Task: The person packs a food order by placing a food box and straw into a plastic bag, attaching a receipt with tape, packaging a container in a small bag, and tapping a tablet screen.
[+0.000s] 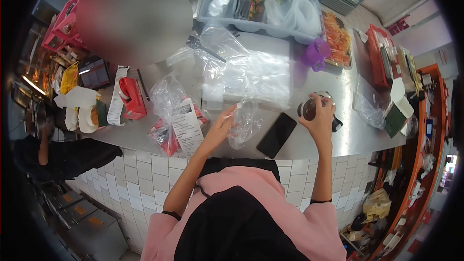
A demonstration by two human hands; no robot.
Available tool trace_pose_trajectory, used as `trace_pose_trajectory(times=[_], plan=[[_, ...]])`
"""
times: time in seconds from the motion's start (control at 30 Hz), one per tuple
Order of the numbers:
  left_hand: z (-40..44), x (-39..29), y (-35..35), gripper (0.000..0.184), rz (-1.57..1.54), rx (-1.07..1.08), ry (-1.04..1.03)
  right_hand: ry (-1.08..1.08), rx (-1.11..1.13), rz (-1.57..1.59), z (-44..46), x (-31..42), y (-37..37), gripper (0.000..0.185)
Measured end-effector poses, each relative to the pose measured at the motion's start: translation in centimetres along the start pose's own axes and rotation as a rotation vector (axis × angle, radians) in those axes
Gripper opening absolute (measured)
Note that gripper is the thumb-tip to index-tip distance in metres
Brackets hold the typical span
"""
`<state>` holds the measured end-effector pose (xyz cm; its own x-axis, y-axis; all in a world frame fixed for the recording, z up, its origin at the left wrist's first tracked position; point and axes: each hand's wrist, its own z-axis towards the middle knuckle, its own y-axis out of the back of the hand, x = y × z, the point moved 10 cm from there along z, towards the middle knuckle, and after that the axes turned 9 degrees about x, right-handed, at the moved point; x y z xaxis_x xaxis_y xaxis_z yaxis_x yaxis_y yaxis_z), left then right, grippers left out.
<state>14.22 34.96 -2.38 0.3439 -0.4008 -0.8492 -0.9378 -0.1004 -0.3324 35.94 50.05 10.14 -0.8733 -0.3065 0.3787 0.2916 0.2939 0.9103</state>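
Observation:
My left hand [221, 128] is closed on the edge of a small clear plastic bag [246, 128], which hangs loosely over the steel counter. My right hand [320, 118] has its fingers wrapped over a small round clear container [308, 110] with dark brown contents. Just behind that hand is another round item, partly covered by the fingers, and a black object shows beside the wrist. Between my hands a black phone [277, 135] lies flat. Left of my left hand stands a knotted plastic bag [166, 99] of red packets with a printed receipt [187, 128] on it.
A stack of clear bags [266, 70] lies ahead, before a blue divided bin [261, 26] of cutlery and packets. A purple cup [316, 54], a tray of orange packets [337, 41] and a red tape dispenser [131, 99] are around. A blurred person is across the counter.

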Motion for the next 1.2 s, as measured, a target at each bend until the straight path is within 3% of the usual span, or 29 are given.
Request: trace_pose_trajectory(times=[0.07,0.2,0.33,0.4,0.47,0.5,0.57,0.6,0.7,0.77,0.83,0.87,0.93,0.97,1.03,1.1,1.2], plan=[[-0.2,0.4,-0.5,0.052,-0.057,-0.019,0.042,0.057,-0.087,0.021,-1.2,3.9,2.8,0.072],[0.2,0.7,-1.3,0.052,-0.027,-0.035,0.034,0.368,0.156,0.501,-2.3,10.7,1.7,0.065],[0.8,2.0,-0.5,0.05,-0.139,-0.051,-0.038,0.358,0.265,0.373,-3.0,13.7,-6.1,0.068],[1.0,3.0,0.2,0.05,-0.175,-0.028,-0.05,0.231,0.312,0.143,-2.8,13.1,-10.4,0.075],[-0.1,1.6,1.8,0.041,0.291,-0.192,-0.123,0.298,0.264,0.164,-2.8,13.2,-11.2,0.078],[-0.5,1.9,1.6,0.041,0.287,-0.193,-0.114,0.358,0.212,0.184,-3.1,13.4,-10.9,0.081],[-2.8,-1.9,2.4,0.029,0.425,-0.45,-0.263,0.382,0.226,0.253,-3.2,12.5,-9.2,0.083],[-3.1,-2.7,2.3,0.029,0.426,-0.446,-0.265,0.413,0.235,0.318,-3.2,12.0,-7.9,0.086],[-4.1,-4.9,2.2,0.022,0.519,-0.413,-0.28,0.331,0.265,0.298,-2.7,7.5,-7.8,0.067],[-3.4,-4.9,1.3,0.018,0.48,-0.266,-0.255,0.277,0.334,0.324,-2.8,5.5,-9.8,0.056],[-2.9,-4.3,1.6,0.018,0.471,-0.255,-0.239,0.261,0.345,0.571,-3.1,4.5,-10.8,0.033],[-2.6,-4.1,1.7,0.017,0.461,-0.246,-0.222,0.262,0.342,0.573,-3.4,4.4,-11.4,0.033],[-2.7,-4.7,1.7,0.017,0.494,-0.259,-0.255,0.189,0.12,0.657,-3.6,2.9,-10.3,0.017],[-2.8,-5.3,1.7,0.016,0.523,-0.273,-0.289,0.189,0.117,0.657,-3.7,2.7,-10.3,0.017],[-2.5,-5.1,1.6,0.015,0.445,-0.218,-0.239,0.052,0.172,1.214,-3.8,0.9,-11.4,0.009],[-2.3,-4.6,1.7,0.015,0.368,-0.16,-0.188,0.051,0.212,1.201,-3.5,0.6,-10.9,0.006],[-2.2,-5.4,0.8,0.015,0.512,-0.091,-0.224,0.074,0.246,1.124,-2.9,1.0,-10.5,0.007]])
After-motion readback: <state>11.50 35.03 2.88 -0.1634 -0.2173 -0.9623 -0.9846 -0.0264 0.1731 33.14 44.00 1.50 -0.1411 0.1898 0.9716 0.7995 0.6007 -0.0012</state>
